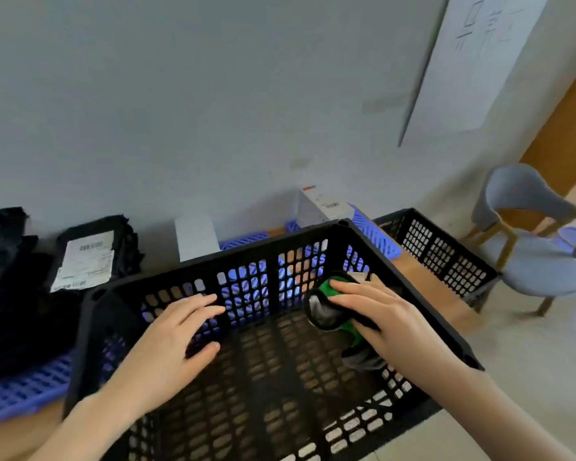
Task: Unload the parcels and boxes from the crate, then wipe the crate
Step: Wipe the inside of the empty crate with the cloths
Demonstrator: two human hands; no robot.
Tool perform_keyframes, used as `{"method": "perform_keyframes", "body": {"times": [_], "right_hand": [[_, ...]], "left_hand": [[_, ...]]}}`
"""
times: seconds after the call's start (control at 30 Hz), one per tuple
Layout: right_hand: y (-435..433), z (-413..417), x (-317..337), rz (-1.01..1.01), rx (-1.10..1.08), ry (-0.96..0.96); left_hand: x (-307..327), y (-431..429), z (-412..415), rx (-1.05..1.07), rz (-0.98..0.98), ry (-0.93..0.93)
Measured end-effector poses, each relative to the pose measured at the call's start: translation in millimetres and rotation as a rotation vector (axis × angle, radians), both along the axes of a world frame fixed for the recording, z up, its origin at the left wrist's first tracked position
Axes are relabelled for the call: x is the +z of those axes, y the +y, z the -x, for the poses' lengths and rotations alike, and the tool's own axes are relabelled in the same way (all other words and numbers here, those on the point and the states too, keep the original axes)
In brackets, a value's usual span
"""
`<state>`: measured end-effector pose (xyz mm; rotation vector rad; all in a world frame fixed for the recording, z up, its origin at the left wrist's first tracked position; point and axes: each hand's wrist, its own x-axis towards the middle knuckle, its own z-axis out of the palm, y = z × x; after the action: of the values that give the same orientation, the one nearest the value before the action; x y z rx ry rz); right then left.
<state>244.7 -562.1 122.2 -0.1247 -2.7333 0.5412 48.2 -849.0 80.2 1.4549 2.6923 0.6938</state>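
Head view: left hand [173, 334] wide in crate [273, 249], cloth [326, 314] in grip of right hand [379, 314]; parcels [87, 257] left, chair [539, 264] right.

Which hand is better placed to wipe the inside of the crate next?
Right. The right hand holds the cloth at the far inside corner of the crate; the left hand is open and holds nothing.
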Motion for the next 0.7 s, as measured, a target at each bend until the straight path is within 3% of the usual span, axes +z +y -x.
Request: {"method": "perform_keyframes", "body": {"times": [0.27,0.7], "right_hand": [[10.4,57.0,-11.2,0.039,0.309,-0.068],[-8.9,170.8,-21.4,0.008,0.762,-0.093]], "left_hand": [[-2.5,-59.8,-50.2,0.447,0.058,-0.015],[7.4,-54.5,-73.9,0.662,0.01,-0.024]]}}
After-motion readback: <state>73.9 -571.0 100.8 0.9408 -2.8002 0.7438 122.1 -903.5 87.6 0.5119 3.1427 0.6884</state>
